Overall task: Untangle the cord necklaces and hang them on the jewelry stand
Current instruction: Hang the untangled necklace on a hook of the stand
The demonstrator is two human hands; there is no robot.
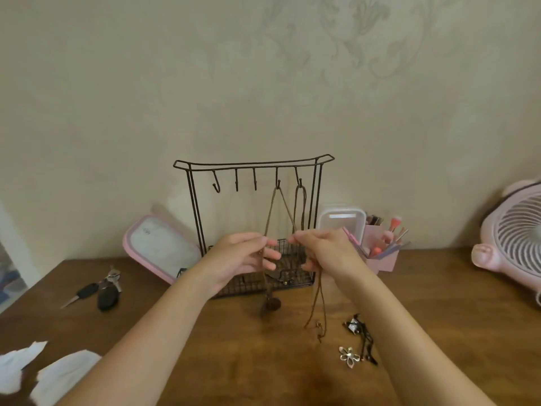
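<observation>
**Cords spread in a V under the fourth hook**

Cord of a brown necklace (270,212) lay over the fourth hook from the left on the wire jewelry stand (254,164), which stood at the far middle of the wooden table (205,361). Its two strands ran down and apart. The left hand (248,256) pinched the left strand between thumb and forefinger, and the right hand (325,253) pinched the right strand in the same way, both in front of the stand's mesh basket (289,259). A dark pendant (270,307) hung below the left hand, close to the tabletop. A darker loop (301,206) hung from the fifth hook. Below the right hand a reddish cord (319,300) trailed down to the table; whether it joined that loop could not be told. A black cord necklace (364,338) with a flower pendant (349,356) lay on the near right of the table. Keys (99,291) lay to the left, and a pink fan (515,232) stood at the far right.
</observation>
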